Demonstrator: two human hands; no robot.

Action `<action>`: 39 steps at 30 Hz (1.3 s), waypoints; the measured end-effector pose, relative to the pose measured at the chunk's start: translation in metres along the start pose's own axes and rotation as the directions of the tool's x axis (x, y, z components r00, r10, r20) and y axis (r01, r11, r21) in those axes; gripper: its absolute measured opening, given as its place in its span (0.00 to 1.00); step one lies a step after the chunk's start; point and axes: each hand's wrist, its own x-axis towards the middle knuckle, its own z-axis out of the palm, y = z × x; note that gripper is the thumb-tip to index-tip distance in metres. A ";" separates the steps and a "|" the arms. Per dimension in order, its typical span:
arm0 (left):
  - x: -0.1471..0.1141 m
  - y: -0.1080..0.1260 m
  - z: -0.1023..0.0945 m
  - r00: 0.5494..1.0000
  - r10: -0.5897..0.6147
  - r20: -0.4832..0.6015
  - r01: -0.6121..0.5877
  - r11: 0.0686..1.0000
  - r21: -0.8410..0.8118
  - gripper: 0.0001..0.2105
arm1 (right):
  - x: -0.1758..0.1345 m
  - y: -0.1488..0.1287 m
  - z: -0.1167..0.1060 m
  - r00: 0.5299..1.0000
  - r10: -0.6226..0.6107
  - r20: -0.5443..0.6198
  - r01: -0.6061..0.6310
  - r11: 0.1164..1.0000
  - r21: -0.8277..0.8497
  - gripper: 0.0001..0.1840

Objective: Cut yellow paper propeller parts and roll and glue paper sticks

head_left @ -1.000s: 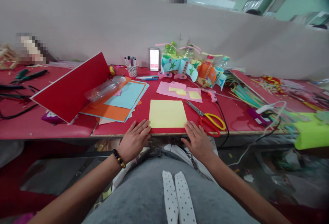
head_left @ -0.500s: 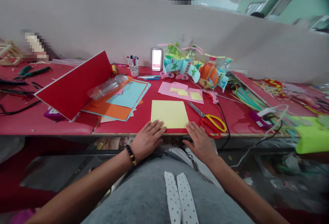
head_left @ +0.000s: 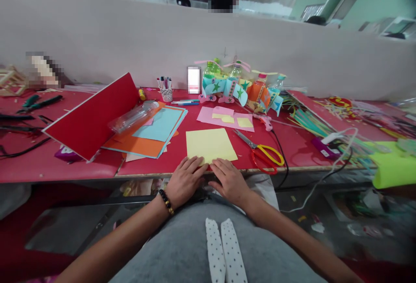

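Note:
A pale yellow sheet of paper (head_left: 211, 143) lies flat near the front edge of the red table. My left hand (head_left: 188, 179) rests with outstretched fingers on its near left corner. Close beside it, my right hand (head_left: 230, 180) lies palm down, fingertips on the middle of the sheet's near edge. Both hands are open, and neither grips the paper. To the right of the sheet are scissors (head_left: 268, 154) with red and yellow handles, blades apart. Behind it, small yellow pieces sit on pink paper (head_left: 204, 117).
Coloured sheets (head_left: 151, 128) and a clear plastic bottle (head_left: 133, 117) lie left, by a leaning red board (head_left: 94, 116). Decorated bottle models (head_left: 240, 86), a phone (head_left: 194, 80) and a pen cup (head_left: 166, 94) stand behind. A pink glue gun (head_left: 264, 121) and corded purple box (head_left: 326, 148) are right.
My right hand has slid left along the paper's near edge, from its right corner to the middle, close to my left hand. My left hand stays at the left corner.

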 end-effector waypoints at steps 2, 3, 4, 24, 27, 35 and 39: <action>0.000 0.001 -0.001 1.000 -0.006 -0.004 0.006 1.000 -0.006 0.20 | 0.005 -0.002 -0.002 0.999 0.033 -0.027 -0.032 0.999 0.041 0.26; 0.000 0.001 -0.001 1.000 -0.008 -0.006 0.008 1.000 -0.010 0.20 | 0.008 -0.003 -0.004 0.998 0.058 -0.030 -0.056 0.996 0.069 0.23; 0.000 0.002 -0.001 1.000 -0.011 -0.008 0.011 1.000 -0.015 0.19 | 0.013 -0.003 -0.006 0.996 0.090 -0.027 -0.088 0.992 0.095 0.19; 0.003 0.001 -0.002 1.000 -0.018 -0.009 0.018 0.999 -0.035 0.17 | 0.060 0.038 -0.013 0.894 0.410 0.181 -0.431 0.898 0.093 0.03; 0.003 0.002 -0.003 1.000 -0.026 -0.006 0.026 0.999 -0.031 0.17 | 0.058 0.049 -0.015 0.877 0.431 0.214 -0.457 0.885 0.089 0.02; -0.002 -0.003 -0.001 0.999 -0.033 -0.002 0.033 0.999 -0.041 0.17 | 0.052 0.062 -0.029 0.829 0.492 0.267 -0.526 0.848 0.068 0.02; -0.013 -0.013 -0.004 1.000 -0.019 0.006 0.020 0.999 -0.030 0.17 | 0.050 0.069 -0.033 0.810 0.516 0.278 -0.549 0.834 0.054 0.02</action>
